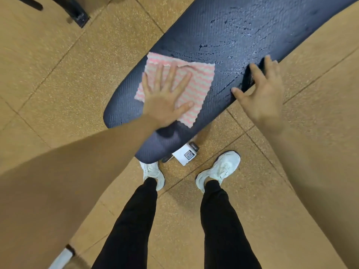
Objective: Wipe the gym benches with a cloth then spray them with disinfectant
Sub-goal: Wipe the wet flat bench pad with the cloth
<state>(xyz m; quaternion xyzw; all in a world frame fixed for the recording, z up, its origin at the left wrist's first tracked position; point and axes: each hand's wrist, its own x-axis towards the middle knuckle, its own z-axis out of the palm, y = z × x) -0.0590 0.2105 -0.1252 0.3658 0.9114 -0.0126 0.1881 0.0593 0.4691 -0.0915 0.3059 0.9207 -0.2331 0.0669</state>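
A dark padded gym bench (223,41) runs from the centre to the upper right, its far part wet with droplets. A pink and white zigzag cloth (196,82) lies flat on the near end of the pad. My left hand (167,96) presses on the cloth with fingers spread and straight. My right hand (260,94) rests on the bench's right edge, fingers spread and slightly bent over the side. No spray bottle is in view.
The floor is tan speckled rubber tiles (58,84). My feet in white shoes (219,169) stand at the bench's near end, beside a white tag with a QR code (187,155) on the bench frame. A black equipment leg (73,12) is at top left.
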